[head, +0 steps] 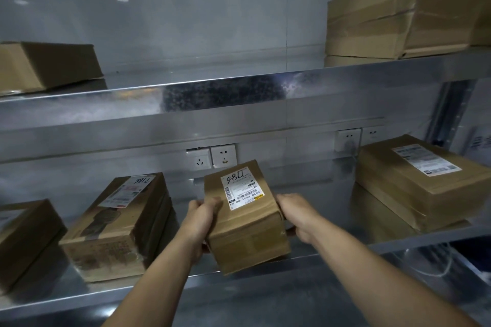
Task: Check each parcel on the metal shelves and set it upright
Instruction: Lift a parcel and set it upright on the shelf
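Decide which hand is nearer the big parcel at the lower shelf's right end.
Right. The right hand grips the held box on its right, left of the big parcel; the left hand grips its left side, farther away.

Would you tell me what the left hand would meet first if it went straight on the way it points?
The left hand points into the parcel it holds. Pushed on together, they would probably reach the back wall near the sockets, though depth is unclear.
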### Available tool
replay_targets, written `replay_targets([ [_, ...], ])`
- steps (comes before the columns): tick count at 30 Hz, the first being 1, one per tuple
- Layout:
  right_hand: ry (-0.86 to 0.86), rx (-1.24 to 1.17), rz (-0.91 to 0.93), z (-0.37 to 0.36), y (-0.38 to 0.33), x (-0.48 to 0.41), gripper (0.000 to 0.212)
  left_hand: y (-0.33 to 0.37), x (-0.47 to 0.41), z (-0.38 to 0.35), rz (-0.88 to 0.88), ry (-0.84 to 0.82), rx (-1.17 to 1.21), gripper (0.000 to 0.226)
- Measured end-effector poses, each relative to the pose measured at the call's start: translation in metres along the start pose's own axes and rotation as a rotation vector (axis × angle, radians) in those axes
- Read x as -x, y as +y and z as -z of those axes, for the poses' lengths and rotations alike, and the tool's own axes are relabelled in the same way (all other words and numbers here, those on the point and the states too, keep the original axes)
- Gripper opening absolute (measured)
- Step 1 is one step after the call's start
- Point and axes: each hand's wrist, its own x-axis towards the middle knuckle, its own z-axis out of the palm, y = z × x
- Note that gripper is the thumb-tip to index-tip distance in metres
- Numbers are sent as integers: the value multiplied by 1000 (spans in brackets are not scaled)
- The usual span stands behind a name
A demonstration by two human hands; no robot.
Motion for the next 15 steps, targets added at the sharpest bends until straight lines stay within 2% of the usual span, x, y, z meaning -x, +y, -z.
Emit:
replay_targets([
  [3, -42, -86, -79, -7, 10, -4, 48, -4, 0, 0, -26, 31, -36, 27],
  [5, -73, -110, -69, -11, 15, -8, 53, -5, 0, -1, -44, 36, -53, 27],
  [8, -144, -119, -52, -16, 18, -8, 48, -6, -7, -2, -81, 52, -82, 32],
  [9, -155, -131, -42, -17, 19, -10, 45, -6, -8, -2, -92, 51, -91, 40],
  [12, -169, -134, -59, -23, 23, -17, 44, -10, -17, -2, -100, 55, -121, 80],
  [15, -110, -88, -46, -30, 24, -28, 45, -17, -34, -3, -80, 57, -98, 95],
])
